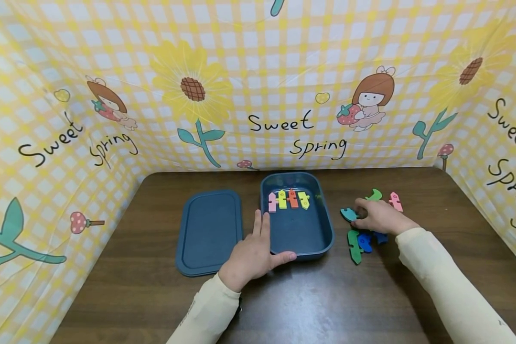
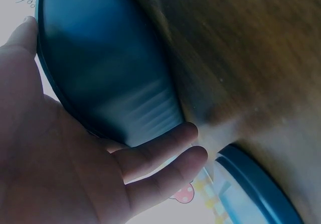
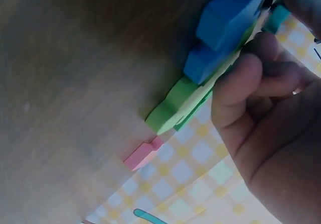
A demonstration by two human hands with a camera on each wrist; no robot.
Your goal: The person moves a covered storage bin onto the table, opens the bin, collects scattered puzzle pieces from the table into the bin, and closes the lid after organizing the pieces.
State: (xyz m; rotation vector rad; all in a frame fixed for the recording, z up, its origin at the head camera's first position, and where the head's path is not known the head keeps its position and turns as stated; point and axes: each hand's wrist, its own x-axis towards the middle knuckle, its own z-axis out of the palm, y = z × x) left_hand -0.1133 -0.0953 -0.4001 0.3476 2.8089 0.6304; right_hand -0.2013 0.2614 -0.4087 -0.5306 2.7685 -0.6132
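My left hand (image 1: 249,253) rests against the near left corner of a dark blue box (image 1: 298,234), fingers straight along its left side and thumb at its front rim. Inside the box, a row of small puzzle pieces stands near the far end: pink (image 1: 272,202), yellow (image 1: 282,199), orange (image 1: 292,198) and another yellow (image 1: 304,200). To the right of the box, my right hand (image 1: 380,217) pinches a teal puzzle piece (image 1: 348,214) between thumb and finger. Around that hand lie a green piece (image 1: 354,247), blue pieces (image 1: 364,242), a light green piece (image 1: 374,195) and a pink piece (image 1: 395,201).
A flat dark blue lid (image 1: 210,231) lies on the brown wooden table (image 1: 124,267), left of the box. Yellow checked cloth (image 1: 275,86) with printed flowers encloses the table at the back and both sides.
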